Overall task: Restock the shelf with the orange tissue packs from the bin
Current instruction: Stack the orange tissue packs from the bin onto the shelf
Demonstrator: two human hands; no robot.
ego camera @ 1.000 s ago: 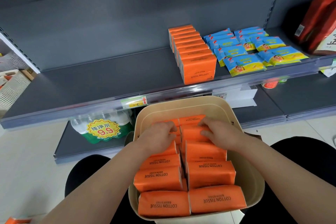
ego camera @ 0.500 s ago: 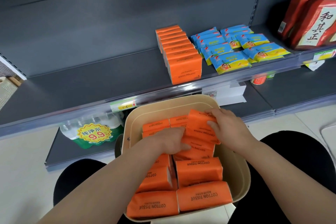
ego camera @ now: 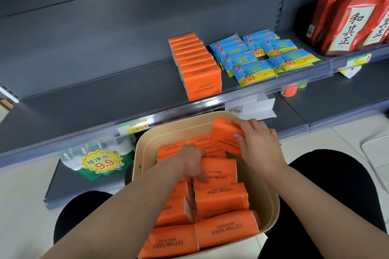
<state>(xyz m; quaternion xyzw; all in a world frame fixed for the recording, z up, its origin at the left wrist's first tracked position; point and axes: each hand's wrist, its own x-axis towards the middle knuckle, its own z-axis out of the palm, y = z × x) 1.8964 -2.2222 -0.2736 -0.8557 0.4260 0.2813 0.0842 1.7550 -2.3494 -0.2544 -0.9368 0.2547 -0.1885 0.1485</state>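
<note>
right hand (ego camera: 259, 147) grips pack (ego camera: 223, 132) by bin (ego camera: 179, 126) rim | left hand (ego camera: 191, 162) among packs (ego camera: 221, 202)

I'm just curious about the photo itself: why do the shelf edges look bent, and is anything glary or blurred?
Head view: the wide-angle lens bows the shelf rail; light glares along that clear rail; the left hand looks slightly soft; the right hand and the print on the lifted orange pack are sharp.

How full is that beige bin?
Mostly full: the bin holds orange tissue packs in two rows, from near rim almost to the far wall.
</note>
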